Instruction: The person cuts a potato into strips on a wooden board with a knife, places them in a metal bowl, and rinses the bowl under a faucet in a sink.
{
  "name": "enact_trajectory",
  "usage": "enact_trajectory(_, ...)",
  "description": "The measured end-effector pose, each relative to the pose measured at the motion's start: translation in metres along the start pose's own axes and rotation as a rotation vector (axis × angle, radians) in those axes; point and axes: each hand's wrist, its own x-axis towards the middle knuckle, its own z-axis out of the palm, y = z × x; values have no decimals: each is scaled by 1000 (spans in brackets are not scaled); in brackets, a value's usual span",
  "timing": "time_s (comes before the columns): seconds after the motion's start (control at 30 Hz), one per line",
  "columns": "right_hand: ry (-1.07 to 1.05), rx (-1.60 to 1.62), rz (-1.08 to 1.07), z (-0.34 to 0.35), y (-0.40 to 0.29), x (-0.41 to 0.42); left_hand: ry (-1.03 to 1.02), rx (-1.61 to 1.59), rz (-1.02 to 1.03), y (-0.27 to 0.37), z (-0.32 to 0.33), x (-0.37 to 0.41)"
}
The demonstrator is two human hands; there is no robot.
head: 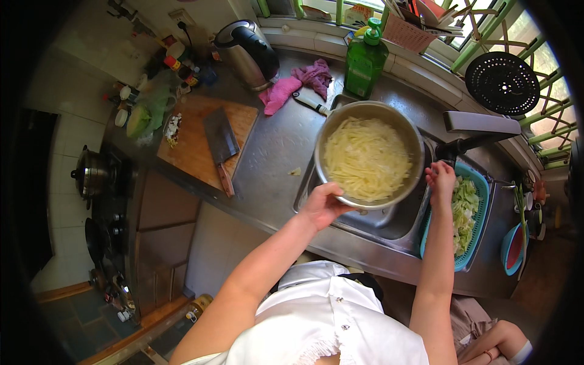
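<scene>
My left hand (325, 206) grips the near rim of a round metal bowl (322, 175), thumb over the edge. Pale yellow shredded strips, perhaps potato, fill the bowl (368, 157), which is over the steel sink (392, 223). To the right of the bowl, my right hand (440, 179) is raised near the base of the faucet (481, 125), its fingers curled; whether they touch anything is not plain. Beneath my right forearm, a turquoise plastic basket (484, 205) holds cut leafy greens (464, 219).
A cleaver (221, 137) lies on a wooden cutting board (191, 159) at the left. An electric kettle (248, 54), pink cloths (280, 95) and a green pump bottle (366, 64) stand or lie behind the sink. A seated person's knee (506, 335) shows at lower right.
</scene>
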Motion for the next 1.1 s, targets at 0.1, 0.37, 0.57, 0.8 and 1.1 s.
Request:
enact_trajectory(0.1,-347,-116,94,37,-16,-68,116,12,95,20,-31,-17)
enact_trajectory(0.37,-775,-490,118,156,15,-167,222,-24,262,66,-89,-48)
enact_trajectory(0.57,-754,-440,60,211,48,-176,223,-68,290,88,-108,-58)
enact_trajectory(0.8,-662,-522,-17,236,45,-184,387,-150,294,102,-122,-39)
enact_trajectory(1.1,-522,-431,-109,251,66,-191,400,-90,400,115,-118,-63)
